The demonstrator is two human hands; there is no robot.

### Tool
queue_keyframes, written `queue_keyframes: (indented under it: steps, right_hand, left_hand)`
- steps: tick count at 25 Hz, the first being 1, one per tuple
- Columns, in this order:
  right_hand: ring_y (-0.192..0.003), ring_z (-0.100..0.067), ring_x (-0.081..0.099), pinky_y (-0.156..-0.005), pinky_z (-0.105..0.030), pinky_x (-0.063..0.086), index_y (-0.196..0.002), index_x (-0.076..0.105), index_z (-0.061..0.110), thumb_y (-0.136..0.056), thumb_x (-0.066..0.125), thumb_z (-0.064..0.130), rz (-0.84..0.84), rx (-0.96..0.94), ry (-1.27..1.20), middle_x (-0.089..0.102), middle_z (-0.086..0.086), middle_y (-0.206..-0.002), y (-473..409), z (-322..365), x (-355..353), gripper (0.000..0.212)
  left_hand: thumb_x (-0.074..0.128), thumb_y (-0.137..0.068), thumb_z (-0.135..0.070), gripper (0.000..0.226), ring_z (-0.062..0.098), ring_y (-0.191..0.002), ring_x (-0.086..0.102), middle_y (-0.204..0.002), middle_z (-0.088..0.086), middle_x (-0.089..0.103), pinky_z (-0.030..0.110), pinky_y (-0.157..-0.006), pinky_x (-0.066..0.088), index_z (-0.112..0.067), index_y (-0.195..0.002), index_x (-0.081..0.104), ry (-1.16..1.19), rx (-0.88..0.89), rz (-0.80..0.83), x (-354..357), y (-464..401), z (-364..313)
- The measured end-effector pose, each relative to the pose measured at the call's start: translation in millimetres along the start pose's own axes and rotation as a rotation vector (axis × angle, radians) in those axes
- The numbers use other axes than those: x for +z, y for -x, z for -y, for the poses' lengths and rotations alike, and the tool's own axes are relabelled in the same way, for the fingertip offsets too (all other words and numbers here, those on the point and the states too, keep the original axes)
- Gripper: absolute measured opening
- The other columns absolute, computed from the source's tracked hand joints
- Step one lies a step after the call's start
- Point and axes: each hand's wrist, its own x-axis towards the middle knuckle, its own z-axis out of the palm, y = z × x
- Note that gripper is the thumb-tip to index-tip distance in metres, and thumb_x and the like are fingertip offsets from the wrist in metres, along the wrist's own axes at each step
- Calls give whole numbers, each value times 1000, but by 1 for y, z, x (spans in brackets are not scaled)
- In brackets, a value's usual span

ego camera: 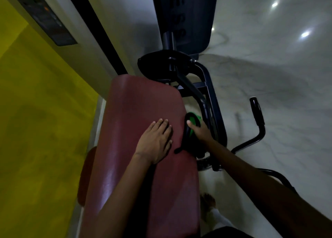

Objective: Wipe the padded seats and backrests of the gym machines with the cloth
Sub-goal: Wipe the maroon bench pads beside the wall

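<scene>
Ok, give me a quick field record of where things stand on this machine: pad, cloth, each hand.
pad: maroon padded bench, long, glossy
left hand: left hand flat on the pad, fingers straight
right hand: right hand at the pad's right edge, holding the green cloth
cloth position: against the pad's right side edge, partly hidden by the hand
frame: black machine frame right of the pad
floor: pale marble floor

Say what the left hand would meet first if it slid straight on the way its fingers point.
Only more maroon pad under the left hand, up to its far edge; beyond that, probably the black machine frame.
</scene>
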Motion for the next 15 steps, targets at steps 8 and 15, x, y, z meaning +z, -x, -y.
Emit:
queue_keyframes:
  steps: [8,15]
  right_hand:
    - [-114,-30,56,-101,-42,43,-131,52,10,-86,65,36,-150,67,-33,58,-14,-126,64,-50,8,54]
    - [-102,-21,56,-87,-31,45,-127,54,13,-86,66,33,-228,154,-165,58,-6,-122,138,-91,11,47]
  left_hand:
    - [34,-101,-35,57,27,-145,10,-158,11,15,34,-117,5,-8,-149,21,38,225,-17,3,5,25]
    - [33,-102,-34,56,28,-145,10,-158,10,14,38,-118,6,-8,-149,20,-10,411,43,12,28,8]
